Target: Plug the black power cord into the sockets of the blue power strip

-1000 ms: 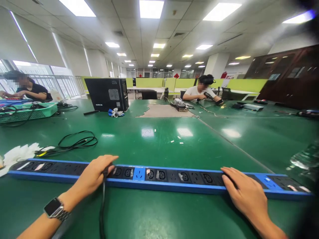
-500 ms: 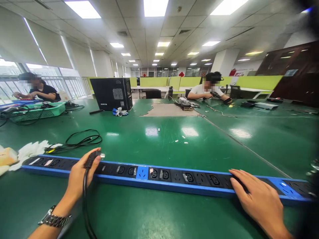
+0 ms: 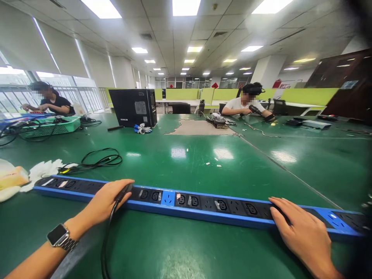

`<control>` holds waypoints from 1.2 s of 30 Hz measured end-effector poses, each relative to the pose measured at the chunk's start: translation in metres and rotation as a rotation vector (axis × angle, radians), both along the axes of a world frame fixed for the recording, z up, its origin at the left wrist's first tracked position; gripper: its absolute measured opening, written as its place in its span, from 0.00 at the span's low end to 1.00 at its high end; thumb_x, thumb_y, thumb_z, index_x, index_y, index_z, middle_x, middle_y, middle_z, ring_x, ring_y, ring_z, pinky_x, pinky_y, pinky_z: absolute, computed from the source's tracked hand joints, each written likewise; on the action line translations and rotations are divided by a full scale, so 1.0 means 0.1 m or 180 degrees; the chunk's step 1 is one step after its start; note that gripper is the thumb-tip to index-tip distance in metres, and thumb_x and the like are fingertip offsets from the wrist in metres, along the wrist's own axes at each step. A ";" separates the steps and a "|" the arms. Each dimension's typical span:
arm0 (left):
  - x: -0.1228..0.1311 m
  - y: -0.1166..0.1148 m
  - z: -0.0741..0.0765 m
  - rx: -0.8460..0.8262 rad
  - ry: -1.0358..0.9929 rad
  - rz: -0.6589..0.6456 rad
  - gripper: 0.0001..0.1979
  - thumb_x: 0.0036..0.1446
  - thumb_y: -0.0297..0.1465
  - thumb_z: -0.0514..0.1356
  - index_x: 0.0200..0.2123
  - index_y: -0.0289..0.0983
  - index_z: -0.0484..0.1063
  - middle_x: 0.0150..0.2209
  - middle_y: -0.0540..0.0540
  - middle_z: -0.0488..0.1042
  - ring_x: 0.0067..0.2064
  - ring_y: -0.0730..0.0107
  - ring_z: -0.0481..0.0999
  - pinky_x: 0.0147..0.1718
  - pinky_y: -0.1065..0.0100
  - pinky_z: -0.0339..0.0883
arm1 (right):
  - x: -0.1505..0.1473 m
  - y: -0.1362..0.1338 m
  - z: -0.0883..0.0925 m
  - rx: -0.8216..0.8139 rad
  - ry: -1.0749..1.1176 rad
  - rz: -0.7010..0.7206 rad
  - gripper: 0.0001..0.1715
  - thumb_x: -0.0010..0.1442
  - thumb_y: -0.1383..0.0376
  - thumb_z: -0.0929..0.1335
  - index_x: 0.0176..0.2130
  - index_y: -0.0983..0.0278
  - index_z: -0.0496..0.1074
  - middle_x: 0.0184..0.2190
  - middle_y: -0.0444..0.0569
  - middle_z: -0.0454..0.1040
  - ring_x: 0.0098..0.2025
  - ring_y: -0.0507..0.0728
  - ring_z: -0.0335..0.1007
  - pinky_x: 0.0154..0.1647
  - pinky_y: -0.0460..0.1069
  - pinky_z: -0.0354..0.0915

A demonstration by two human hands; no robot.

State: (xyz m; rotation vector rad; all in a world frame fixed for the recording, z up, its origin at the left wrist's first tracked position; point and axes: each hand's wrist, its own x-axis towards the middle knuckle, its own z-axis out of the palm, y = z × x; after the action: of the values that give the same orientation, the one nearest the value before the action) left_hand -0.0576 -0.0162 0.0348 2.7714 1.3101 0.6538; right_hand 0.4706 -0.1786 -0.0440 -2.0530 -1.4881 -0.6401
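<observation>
A long blue power strip (image 3: 200, 212) with black sockets lies across the green table in front of me. My left hand (image 3: 106, 199) is closed around a black power plug (image 3: 125, 191), holding it down at the strip's sockets left of the middle. The plug's front is hidden by my fingers, so I cannot tell whether it sits in a socket. From it a thick black cord (image 3: 107, 236) hangs toward the near edge. Over the strip's right part, my right hand (image 3: 305, 234) grips it, fingers across the top and thumb on the near side.
Beyond the strip lies a coiled black cable (image 3: 101, 158), with white gloves (image 3: 45, 170) to its left. Farther back stand a black computer case (image 3: 132, 106) and a green basket (image 3: 55, 126) of cables. Two people sit at the far side, one left, one right.
My left hand has moved right and down with the plug, from above the strip to its sockets. The wrist has turned. My right hand stays in place on the strip.
</observation>
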 end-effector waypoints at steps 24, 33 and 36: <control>-0.02 0.04 -0.02 -0.0043 0.0402 0.0015 0.24 0.63 0.48 0.52 0.54 0.41 0.72 0.53 0.40 0.76 0.56 0.53 0.73 0.55 0.53 0.67 | -0.02 0.01 -0.02 0.0235 0.0006 0.0031 0.27 0.64 0.51 0.56 0.45 0.60 0.76 0.45 0.52 0.79 0.51 0.66 0.73 0.49 0.63 0.65; 0.63 -0.24 0.06 -0.0096 -0.1454 0.0288 0.21 0.65 0.45 0.50 0.53 0.39 0.67 0.49 0.42 0.78 0.51 0.59 0.76 0.51 0.58 0.69 | 0.00 0.03 -0.04 0.0284 -0.0140 0.0041 0.27 0.64 0.50 0.56 0.44 0.60 0.76 0.44 0.52 0.80 0.50 0.65 0.74 0.47 0.62 0.65; 1.00 -0.30 0.06 -0.0369 -0.0745 -0.0281 0.18 0.64 0.43 0.51 0.47 0.39 0.72 0.48 0.41 0.78 0.49 0.57 0.76 0.51 0.57 0.68 | -0.01 0.03 -0.03 0.0300 -0.0162 0.0048 0.27 0.65 0.51 0.56 0.44 0.60 0.76 0.44 0.51 0.80 0.50 0.65 0.75 0.47 0.62 0.66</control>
State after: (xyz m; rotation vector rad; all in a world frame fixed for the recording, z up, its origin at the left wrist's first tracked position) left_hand 0.0428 -0.0465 0.0407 2.5520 1.1350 0.8378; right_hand 0.4698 -0.1755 -0.0473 -1.9660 -1.4719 -0.7474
